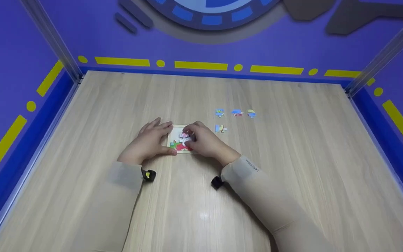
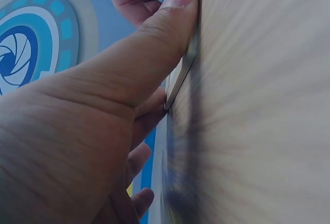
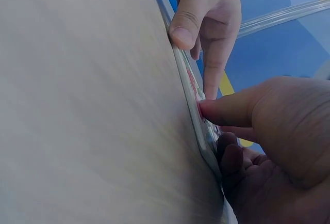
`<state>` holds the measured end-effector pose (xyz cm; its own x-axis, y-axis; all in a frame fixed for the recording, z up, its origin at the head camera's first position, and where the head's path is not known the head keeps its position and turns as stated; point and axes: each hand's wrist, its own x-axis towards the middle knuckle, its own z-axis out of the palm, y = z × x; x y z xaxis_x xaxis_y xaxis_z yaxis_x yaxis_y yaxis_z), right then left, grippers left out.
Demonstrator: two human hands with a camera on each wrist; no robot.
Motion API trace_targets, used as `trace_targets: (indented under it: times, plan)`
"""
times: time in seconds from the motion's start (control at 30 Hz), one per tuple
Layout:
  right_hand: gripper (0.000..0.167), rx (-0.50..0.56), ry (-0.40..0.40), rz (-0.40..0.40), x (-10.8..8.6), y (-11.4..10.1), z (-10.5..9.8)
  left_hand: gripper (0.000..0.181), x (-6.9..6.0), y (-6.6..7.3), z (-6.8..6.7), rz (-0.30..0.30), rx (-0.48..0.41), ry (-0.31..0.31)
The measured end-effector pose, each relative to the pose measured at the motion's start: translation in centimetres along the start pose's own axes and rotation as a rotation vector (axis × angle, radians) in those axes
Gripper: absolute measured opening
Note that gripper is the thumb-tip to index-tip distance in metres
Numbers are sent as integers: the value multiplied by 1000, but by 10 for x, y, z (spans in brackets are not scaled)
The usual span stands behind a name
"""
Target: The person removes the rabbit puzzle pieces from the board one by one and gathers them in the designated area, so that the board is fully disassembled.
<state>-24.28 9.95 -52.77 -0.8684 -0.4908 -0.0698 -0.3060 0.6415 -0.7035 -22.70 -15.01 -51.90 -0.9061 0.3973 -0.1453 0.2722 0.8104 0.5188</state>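
Observation:
A small wooden jigsaw tray (image 1: 178,125) lies on the table, partly filled with red, green and white pieces along its near side. My left hand (image 1: 145,142) spreads over its left side, the thumb pressing the near edge and the forefinger touching the far left corner. Over the right part of the tray, my right hand (image 1: 205,140) pinches a pink and white puzzle piece (image 1: 184,135) with curled fingers and thumb. In the right wrist view, the right thumb (image 3: 227,111) sits low against the tray's surface. Fingers hide much of the piece and the tray's right side.
Beyond the right hand lie several loose puzzle pieces: a blue and green one (image 1: 219,112), a blue and red one (image 1: 237,112), a yellow and blue one (image 1: 251,113), and another (image 1: 221,128) nearer. Blue panels (image 1: 201,52) wall in the wooden table (image 1: 292,147).

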Motion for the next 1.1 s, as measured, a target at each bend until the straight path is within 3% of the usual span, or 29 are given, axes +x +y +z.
trace_targets:
  times: [0.37, 1.1]
  plan:
    - [46, 7, 22, -42, 0, 4, 0, 105, 0, 1, 0, 49, 48, 35]
    - [39, -71, 18, -65, 1, 4, 1, 106, 0, 0, -1, 44, 37, 18]
